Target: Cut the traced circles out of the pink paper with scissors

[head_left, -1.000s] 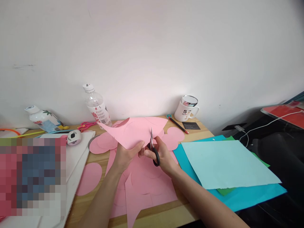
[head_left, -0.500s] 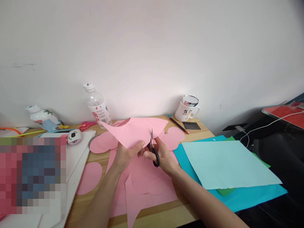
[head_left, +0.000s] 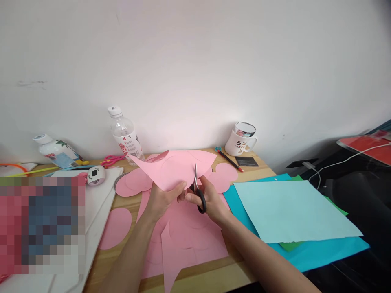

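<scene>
Desk (head_left: 214,276) of pale wood against a white wall, littered with pink offcuts, a pale blue sheet (head_left: 290,211) lying at right over teal and green ones. Pink sheet (head_left: 174,167), curved cuts along its top edge, raised above the desk's middle, its near edge pinched between thumb and fingers of the left hand (head_left: 161,201). Right hand (head_left: 212,203) just beside it, fingers clenched through the black handles of scissors (head_left: 198,191), blades upright and set into that same near edge, just right of the left fingertips.
</scene>
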`<state>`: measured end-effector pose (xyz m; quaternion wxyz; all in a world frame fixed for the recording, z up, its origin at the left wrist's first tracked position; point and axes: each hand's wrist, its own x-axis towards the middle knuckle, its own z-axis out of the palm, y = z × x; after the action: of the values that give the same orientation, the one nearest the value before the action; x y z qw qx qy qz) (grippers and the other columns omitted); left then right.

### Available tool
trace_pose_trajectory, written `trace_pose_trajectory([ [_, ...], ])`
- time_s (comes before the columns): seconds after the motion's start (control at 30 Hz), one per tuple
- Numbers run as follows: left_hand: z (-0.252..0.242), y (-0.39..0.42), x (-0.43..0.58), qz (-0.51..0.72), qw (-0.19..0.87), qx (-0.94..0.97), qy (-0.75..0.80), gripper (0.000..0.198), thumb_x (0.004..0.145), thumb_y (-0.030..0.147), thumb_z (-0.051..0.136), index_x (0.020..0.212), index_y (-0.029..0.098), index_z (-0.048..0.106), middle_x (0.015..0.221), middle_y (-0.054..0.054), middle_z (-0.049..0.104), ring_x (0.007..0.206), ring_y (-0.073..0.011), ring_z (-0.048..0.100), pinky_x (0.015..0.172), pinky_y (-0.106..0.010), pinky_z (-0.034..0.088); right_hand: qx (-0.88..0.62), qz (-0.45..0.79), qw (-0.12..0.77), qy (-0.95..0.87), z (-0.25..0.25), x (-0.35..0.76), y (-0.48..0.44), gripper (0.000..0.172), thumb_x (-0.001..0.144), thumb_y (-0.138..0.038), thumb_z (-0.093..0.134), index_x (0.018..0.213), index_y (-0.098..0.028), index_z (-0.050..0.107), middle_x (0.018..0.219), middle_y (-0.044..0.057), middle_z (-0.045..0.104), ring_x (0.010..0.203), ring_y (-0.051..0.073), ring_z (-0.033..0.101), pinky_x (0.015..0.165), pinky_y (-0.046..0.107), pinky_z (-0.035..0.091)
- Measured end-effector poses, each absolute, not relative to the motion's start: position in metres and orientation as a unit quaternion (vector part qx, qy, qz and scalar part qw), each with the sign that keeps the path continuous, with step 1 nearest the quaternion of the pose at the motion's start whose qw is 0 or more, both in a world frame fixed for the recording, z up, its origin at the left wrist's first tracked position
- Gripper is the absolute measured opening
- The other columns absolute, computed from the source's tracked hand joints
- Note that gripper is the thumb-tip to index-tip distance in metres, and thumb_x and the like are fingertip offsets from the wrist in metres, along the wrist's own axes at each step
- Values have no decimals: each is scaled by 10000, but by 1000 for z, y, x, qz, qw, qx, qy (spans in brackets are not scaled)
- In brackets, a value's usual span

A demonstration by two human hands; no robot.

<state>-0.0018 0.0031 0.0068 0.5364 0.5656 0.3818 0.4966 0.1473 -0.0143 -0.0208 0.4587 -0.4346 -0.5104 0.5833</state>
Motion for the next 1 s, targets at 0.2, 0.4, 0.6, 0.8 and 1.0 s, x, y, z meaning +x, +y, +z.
trace_pose_trajectory([
  [0.2, 9, 4, -3, 492, 548, 560, 379, 228, 740, 214, 675, 567, 174, 532, 467, 35, 516, 442, -101, 474, 456, -259, 411, -440, 587, 457, -504, -22, 148, -15, 650, 601, -576, 780, 1037, -225, 450, 623, -35, 534, 526, 125, 430, 473, 246, 333],
  [0.4, 5, 7, -5, 491, 553, 553, 384, 186, 713, 199, 694, 604, 166, 547, 477, 41, 508, 446, -98, 468, 438, -251, 384, -431, 588, 460, -506, -19, 148, -15, 595, 625, -561, 766, 979, -219, 432, 657, -37, 508, 564, 117, 420, 465, 225, 302],
  [0.6, 6, 7, -5, 491, 547, 557, 387, 165, 733, 235, 683, 638, 163, 569, 485, 40, 516, 437, -97, 464, 433, -252, 387, -446, 575, 460, -509, -20, 148, -14, 586, 621, -565, 766, 934, -218, 413, 674, -21, 534, 605, 143, 483, 473, 234, 325],
  [0.8, 6, 6, -7, 501, 544, 553, 385, 189, 753, 226, 649, 609, 169, 541, 490, 36, 504, 437, -93, 448, 428, -252, 371, -451, 576, 455, -509, -19, 148, -15, 591, 628, -558, 763, 965, -208, 425, 659, -21, 546, 602, 154, 519, 472, 238, 341],
  [1.0, 4, 7, -7, 510, 545, 542, 386, 185, 758, 191, 622, 598, 171, 531, 480, 37, 491, 430, -92, 429, 425, -255, 356, -446, 583, 455, -504, -20, 147, -15, 596, 644, -519, 772, 1015, -198, 433, 627, -28, 558, 571, 143, 504, 480, 245, 365],
])
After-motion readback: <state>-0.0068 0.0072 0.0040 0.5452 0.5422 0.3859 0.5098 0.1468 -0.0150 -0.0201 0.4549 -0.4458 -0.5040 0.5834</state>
